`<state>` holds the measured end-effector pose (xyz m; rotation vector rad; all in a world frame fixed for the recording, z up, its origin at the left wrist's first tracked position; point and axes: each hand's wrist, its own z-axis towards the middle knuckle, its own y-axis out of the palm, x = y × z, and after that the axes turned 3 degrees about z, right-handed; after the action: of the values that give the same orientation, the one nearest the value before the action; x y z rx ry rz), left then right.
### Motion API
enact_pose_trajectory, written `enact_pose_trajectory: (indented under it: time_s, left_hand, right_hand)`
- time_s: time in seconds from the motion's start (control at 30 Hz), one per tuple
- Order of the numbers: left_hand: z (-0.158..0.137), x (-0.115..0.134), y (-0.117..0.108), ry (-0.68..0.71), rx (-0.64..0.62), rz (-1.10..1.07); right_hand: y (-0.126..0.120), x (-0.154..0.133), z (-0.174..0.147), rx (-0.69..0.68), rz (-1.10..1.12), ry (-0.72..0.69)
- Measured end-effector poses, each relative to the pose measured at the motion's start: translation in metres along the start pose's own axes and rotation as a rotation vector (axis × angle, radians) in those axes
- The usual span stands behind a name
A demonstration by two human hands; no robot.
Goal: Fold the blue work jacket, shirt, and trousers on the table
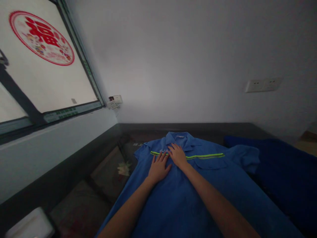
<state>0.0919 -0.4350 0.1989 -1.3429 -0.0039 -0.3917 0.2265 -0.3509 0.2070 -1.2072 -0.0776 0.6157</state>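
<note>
Blue shirt (170,205): spread on the tabletop (104,172) beneath both hands; long axis directed away from the person, toward the collar.
Left hand (159,168): laid open, palm down, fingers spread; fingertips placed at the yellow stripe (205,156).
Right hand (177,155): laid open, fingers extended, positioned nearer the collar.
Collar (193,140): located just beyond both hands.

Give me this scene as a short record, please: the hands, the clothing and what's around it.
Left hand: open on the shirt, fingertips near the stripe; point on hand
Right hand: open on the shirt, just below the collar
Shirt: blue, spread out, collar away from the person
Right of shirt: darker blue cloth
Underneath: dark surface
Left side: window with a round red-and-white sticker
Far wall: sockets
</note>
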Motion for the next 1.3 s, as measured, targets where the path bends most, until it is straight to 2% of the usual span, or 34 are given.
enact_pose_trajectory:
  time_s: [0.13,0.23,0.27,0.33,0.37,0.4,0.47,0.6,0.73,0.83,0.97,1.13,1.3]
  left_hand:
    - [0.01,-0.015,0.002,-0.057,0.168,-0.314]
    - [0.022,-0.052,-0.013,-0.179,0.325,-0.517]
    - [0.025,-0.069,-0.021,-0.239,0.358,-0.513]
    - [0.028,-0.107,-0.038,-0.422,0.407,-0.357]
    - [0.028,-0.125,-0.045,-0.549,0.376,-0.238]
    - [0.027,-0.141,-0.051,-0.656,0.283,-0.155]
    - [0.025,-0.166,-0.059,-0.752,0.131,-0.105]
    - [0.033,-0.182,-0.066,-0.687,-0.03,-0.182]
    - [0.047,-0.187,-0.08,-0.614,-0.084,-0.271]
    - [0.054,-0.201,-0.094,-0.611,-0.038,-0.407]
    - [0.06,-0.226,-0.109,-0.664,0.104,-0.684]
    - [0.067,-0.248,-0.113,-0.712,0.195,-0.45]
    - [0.063,-0.256,-0.094,-0.766,0.263,-0.278]
  right_hand:
    - [0.01,0.005,-0.005,-0.031,-0.029,-0.021]
    - [0.011,0.006,-0.004,-0.051,-0.041,-0.021]
    - [0.01,0.006,-0.004,-0.05,-0.043,-0.02]
    - [0.009,0.005,-0.004,-0.041,-0.047,-0.026]
    - [0.008,0.005,-0.004,-0.036,-0.048,-0.028]
    - [0.007,0.004,-0.004,-0.032,-0.047,-0.028]
    - [0.005,0.003,-0.005,-0.027,-0.04,-0.026]
    - [0.001,0.002,-0.006,-0.025,-0.023,-0.027]
    - [-0.001,0.002,-0.006,-0.035,-0.011,-0.025]
    - [-0.001,0.002,-0.006,-0.047,-0.006,-0.025]
    - [0.0,0.002,-0.006,-0.044,-0.005,-0.017]
    - [0.0,0.002,-0.005,-0.057,-0.003,-0.009]
    - [0.0,0.002,-0.005,-0.056,0.008,-0.014]
